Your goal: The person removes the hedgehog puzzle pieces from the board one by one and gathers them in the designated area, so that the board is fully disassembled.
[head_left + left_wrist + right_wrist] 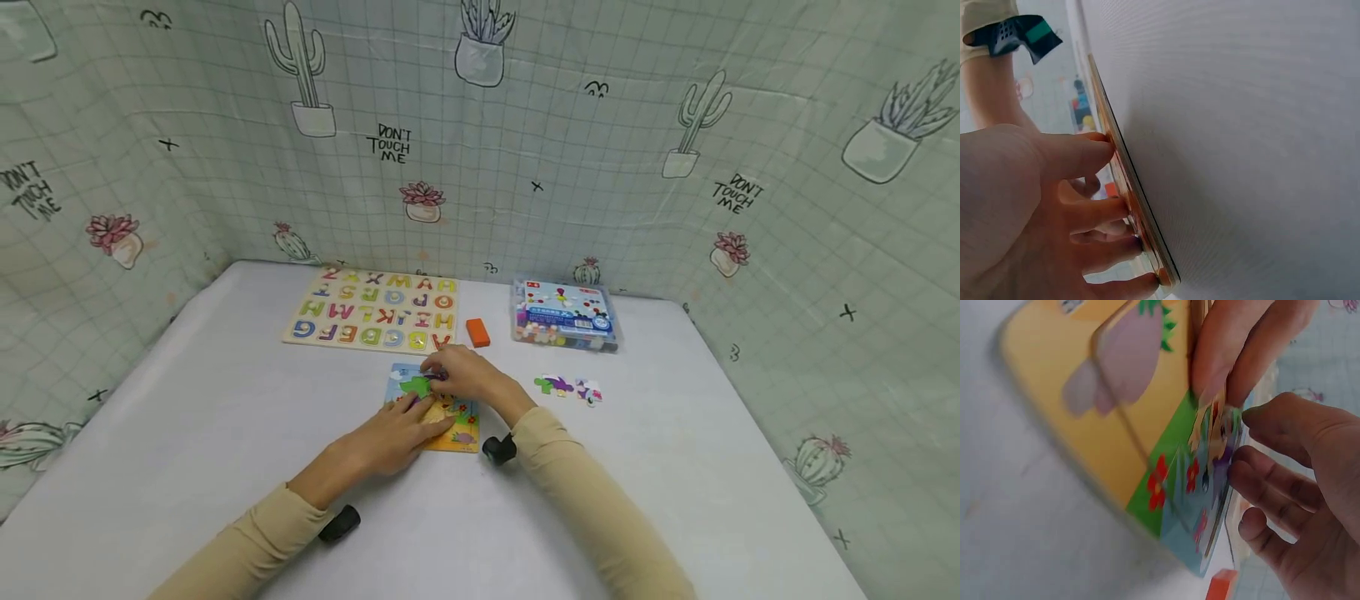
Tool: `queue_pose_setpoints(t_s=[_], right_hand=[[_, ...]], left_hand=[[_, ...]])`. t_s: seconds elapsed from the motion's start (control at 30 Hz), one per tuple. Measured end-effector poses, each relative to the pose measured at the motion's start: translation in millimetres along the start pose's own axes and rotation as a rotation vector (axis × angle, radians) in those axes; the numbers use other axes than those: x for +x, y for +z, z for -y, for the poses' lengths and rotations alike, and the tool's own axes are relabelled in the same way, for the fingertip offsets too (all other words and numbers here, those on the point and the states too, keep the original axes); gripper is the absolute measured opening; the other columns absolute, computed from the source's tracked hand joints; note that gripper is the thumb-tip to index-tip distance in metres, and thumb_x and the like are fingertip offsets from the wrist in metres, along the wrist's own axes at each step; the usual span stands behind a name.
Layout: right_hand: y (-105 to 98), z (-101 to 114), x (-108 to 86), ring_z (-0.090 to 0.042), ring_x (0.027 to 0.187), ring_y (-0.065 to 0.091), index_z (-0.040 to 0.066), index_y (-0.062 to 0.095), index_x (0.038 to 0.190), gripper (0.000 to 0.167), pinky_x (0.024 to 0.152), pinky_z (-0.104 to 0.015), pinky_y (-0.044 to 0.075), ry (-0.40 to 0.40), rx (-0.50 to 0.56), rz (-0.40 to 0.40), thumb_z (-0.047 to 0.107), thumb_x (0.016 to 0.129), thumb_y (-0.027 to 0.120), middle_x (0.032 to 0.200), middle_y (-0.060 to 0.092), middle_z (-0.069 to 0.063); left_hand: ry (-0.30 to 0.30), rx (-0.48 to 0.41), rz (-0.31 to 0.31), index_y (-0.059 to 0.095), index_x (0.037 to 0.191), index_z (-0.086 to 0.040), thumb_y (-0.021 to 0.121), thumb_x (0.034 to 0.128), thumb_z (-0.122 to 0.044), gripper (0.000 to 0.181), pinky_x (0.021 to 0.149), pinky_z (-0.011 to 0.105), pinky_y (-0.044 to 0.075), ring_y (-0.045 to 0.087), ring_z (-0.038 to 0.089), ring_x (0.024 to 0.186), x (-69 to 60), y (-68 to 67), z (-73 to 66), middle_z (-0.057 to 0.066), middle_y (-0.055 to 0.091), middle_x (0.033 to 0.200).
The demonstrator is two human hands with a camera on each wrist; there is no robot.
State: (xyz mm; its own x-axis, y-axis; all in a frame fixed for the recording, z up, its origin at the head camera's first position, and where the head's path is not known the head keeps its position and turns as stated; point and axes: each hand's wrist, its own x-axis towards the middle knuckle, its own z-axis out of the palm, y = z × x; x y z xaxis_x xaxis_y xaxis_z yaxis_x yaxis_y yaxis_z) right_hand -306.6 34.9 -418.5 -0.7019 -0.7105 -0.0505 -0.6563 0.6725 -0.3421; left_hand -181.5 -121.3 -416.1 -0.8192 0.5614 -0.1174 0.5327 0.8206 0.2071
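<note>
A colourful jigsaw board (pixel 467 443) with a yellow-and-blue picture lies flat on the white table. On its lower left, my left hand (pixel 392 437) rests with fingers spread; the left wrist view shows fingertips and thumb (pixel 1088 156) touching the board's top and edge. Over the upper part, my right hand (pixel 463 373) pinches a small purple puzzle piece (pixel 437 377) against the board. In the right wrist view, thumb and fingers of the right hand (pixel 1272 462) meet around that spot, hiding most of the piece. Red flowers (pixel 1157 482) are printed on the board's visible side.
Several loose puzzle pieces (pixel 553 384) lie to the right of the board. Behind it are a wooden alphabet board (pixel 360 338), an orange block (pixel 477 332) and a clear plastic box (pixel 566 310) with a printed lid. A patterned cloth (pixel 480 150) hangs behind the table.
</note>
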Motion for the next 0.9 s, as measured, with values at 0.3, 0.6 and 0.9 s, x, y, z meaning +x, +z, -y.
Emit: queue_pose_setpoints(t_s=[0.3,0.6,0.9], right_hand=[[4.2,17.3,14.1,-0.013,0.102,0.060,0.012,0.069,0.122,0.029,0.093,-0.027,0.051,0.034,-0.042,0.038,0.023,0.095,0.064,0.115,0.063,-0.003],[3.6,17.5,24.2,-0.016,0.109,0.060,0.009,0.070,0.116,0.027,0.098,-0.030,0.051,0.054,0.007,0.053,0.023,0.094,0.065,0.118,0.067,-0.005],[0.7,21.4,21.0,-0.017,0.107,0.056,0.010,0.064,0.120,0.032,0.099,-0.031,0.049,0.085,0.047,0.064,0.025,0.092,0.069,0.119,0.062,-0.006]], left_hand=[[-0.014,-0.031,0.008,0.045,0.148,-0.022,0.046,0.1043,-0.022,0.044,0.109,0.067,0.032,0.026,0.047,0.146,-3.9,0.2,-1.5,0.023,0.031,0.157],[-0.005,-0.028,-0.001,0.047,0.147,-0.019,0.046,0.1044,-0.020,0.042,0.110,0.067,0.031,0.026,0.045,0.147,-5.2,-0.2,-0.7,0.023,0.032,0.157],[-0.013,-0.027,0.006,0.046,0.148,-0.019,0.044,0.1050,-0.021,0.043,0.111,0.067,0.030,0.024,0.044,0.148,-5.5,1.4,0.1,0.022,0.030,0.159]])
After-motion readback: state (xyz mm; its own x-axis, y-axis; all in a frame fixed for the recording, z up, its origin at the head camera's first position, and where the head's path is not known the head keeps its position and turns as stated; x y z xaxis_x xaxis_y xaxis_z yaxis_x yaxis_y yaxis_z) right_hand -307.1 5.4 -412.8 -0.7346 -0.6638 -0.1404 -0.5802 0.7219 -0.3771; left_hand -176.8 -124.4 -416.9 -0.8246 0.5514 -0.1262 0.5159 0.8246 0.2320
